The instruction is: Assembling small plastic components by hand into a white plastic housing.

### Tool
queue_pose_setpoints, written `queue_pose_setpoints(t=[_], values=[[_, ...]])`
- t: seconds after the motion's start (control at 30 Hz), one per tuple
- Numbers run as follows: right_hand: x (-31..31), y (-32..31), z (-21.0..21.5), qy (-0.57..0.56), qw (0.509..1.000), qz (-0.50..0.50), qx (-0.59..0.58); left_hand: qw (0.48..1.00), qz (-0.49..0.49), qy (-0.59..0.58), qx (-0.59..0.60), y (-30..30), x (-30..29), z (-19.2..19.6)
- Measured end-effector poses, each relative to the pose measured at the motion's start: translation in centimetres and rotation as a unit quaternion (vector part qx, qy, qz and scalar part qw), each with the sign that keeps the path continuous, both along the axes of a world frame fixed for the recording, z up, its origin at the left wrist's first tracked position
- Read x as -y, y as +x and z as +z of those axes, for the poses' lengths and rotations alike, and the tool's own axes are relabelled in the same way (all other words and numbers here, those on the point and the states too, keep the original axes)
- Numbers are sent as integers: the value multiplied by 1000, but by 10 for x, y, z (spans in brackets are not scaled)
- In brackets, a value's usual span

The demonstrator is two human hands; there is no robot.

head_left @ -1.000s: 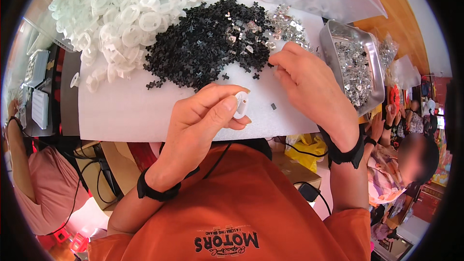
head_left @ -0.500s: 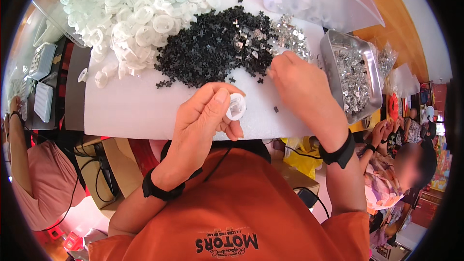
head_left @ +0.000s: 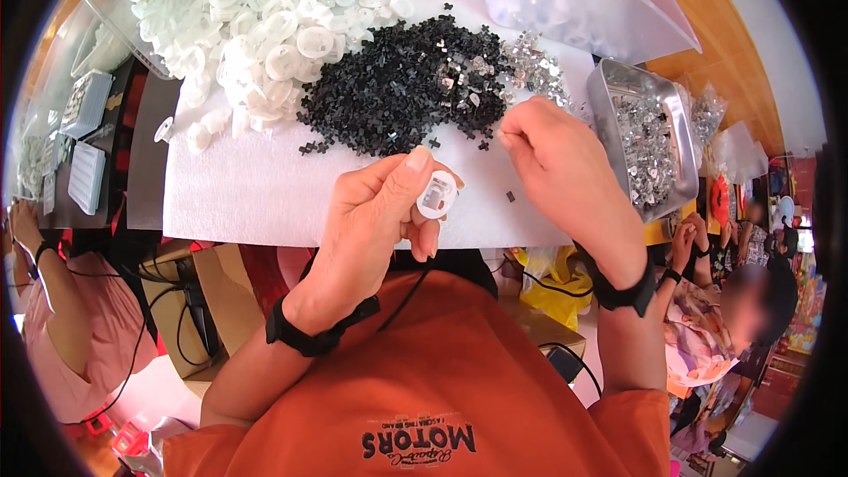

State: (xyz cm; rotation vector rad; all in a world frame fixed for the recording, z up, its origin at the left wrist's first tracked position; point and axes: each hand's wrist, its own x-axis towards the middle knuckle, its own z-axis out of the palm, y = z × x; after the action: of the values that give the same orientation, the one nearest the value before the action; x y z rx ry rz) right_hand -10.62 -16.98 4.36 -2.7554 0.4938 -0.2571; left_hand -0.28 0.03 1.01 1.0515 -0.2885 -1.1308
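Pinching white disc (head_left: 437, 195), right fingers (head_left: 523, 118) partly hidden

- Readable print: black lettering (head_left: 420, 442) across the front of the wearer's orange shirt (head_left: 327, 406). Wording not transcribed.
- Orientation: upside down as viewed from the head camera.
- Main line: one word in heavy block capitals, the largest print in view, legible.
- Script line (head_left: 433, 458): smaller, slanted handwriting style; lies below the main word in this view, just beside it.
- Fine line (head_left: 424, 421): very small capitals on the other side of the main word; only partly legible.
- Colourful sheets (head_left: 806, 300) at far right: too small and blurred to tell any wording.
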Motion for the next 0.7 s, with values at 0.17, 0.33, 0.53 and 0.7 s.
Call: queue_pose_setpoints(t=[0.17, 0.33, 0.53, 0.7], values=[[-24, 4, 26, 249, 967, 33, 42, 1000, 9, 10, -17, 2, 1, 0], [-36, 11, 24, 325, 941, 79, 58, 999, 5, 17, -35, 6, 0, 1], [-38, 10, 18, 336, 939, 41, 57, 998, 0, 28, -63, 6, 1, 3], [-40, 12, 15, 332, 942, 33, 43, 999, 16, 12, -35, 4, 2, -2]])
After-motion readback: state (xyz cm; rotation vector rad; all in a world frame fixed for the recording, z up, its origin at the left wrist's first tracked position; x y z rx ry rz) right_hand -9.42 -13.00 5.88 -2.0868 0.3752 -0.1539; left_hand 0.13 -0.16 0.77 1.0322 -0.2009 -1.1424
